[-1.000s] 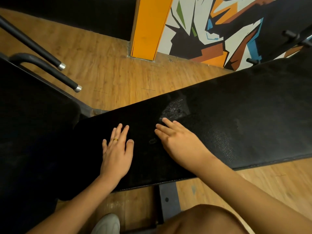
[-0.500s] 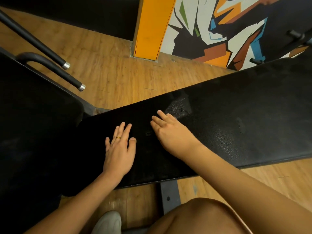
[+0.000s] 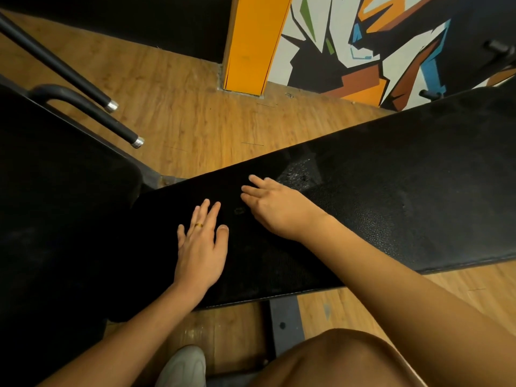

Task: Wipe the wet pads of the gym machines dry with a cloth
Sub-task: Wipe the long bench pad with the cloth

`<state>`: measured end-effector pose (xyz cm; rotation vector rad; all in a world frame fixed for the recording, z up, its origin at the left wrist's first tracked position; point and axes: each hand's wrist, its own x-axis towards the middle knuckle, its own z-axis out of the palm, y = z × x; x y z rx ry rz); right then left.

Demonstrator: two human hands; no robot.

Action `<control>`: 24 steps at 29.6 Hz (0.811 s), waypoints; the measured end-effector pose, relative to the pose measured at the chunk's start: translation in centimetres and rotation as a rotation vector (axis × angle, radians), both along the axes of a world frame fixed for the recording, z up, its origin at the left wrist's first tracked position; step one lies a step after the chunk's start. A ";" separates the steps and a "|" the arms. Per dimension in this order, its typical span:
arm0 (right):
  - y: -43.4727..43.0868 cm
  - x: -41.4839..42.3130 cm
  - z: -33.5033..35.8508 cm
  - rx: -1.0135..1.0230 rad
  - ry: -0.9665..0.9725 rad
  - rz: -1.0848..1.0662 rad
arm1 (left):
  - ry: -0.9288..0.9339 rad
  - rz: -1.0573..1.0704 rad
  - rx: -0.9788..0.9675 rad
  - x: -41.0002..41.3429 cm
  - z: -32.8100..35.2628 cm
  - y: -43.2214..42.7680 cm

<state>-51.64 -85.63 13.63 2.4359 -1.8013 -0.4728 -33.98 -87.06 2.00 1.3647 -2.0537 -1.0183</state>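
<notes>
Evidently little drying was done: left hand (image 3: 199, 247) and right hand (image 3: 275, 208) lay flat, fingers straight, on the black bench pad (image 3: 391, 219); droplets (image 3: 300, 173) glistened just beyond the right fingertips (image 3: 252, 177), and no cloth showed.

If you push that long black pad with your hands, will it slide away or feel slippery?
It probably won't slide: the long black pad sits on a dark metal frame. It may feel slick at the shiny wet patch just past the right hand. Elsewhere its pebbled skin likely grips, as under the flat left hand.
</notes>
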 end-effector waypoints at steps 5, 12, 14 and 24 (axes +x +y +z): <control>1.1 -0.1 0.7 -0.001 -0.084 -0.023 | 0.001 -0.002 -0.012 0.0 -0.2 0.0; 4.9 -0.8 0.5 -0.073 -0.093 0.034 | -0.003 0.000 -0.005 0.1 -0.3 -0.1; 2.5 -0.3 -0.1 -0.045 -0.095 0.016 | -0.001 0.001 -0.001 0.0 -0.3 -0.2; 2.7 -0.3 0.3 -0.068 -0.101 -0.063 | 0.011 -0.001 -0.003 0.0 -0.4 -0.1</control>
